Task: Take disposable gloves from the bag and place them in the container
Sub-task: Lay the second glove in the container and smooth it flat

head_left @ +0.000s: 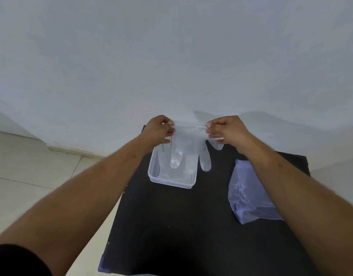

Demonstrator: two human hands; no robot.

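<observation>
Head view, single frame: glove [186, 145], one, clear thin plastic, held up flat by its cuff edge with the fingers hanging down; cuff stretched taut between both hands. Left hand [158, 129], fingers curled closed, pinching the left corner of the cuff. Right hand [224, 129], fingers curled closed, pinching the right corner of the cuff. Both forearms bare, reaching forward from the lower corners; dark sleeve [16, 259] at the lower left. Container [172, 182], one, clear plastic, rectangular, open-topped, standing on the far left part of the bench [171, 226]; most of the glove hangs in front of and above it, with one glove finger lying past its right wall and the thumb part sticking out beneath the right hand; whether any glove tip touches the container cannot be told. Contents of the container look pale and clear, not distinguishable. Bag [249, 194], one, bluish translucent plastic, crumpled, lying flat on the right side of the bench, well apart from the container, partly hidden under the right forearm. Bench black, matte. Wall [171, 56] pale, behind; tiled floor [32, 176] light, to the left
</observation>
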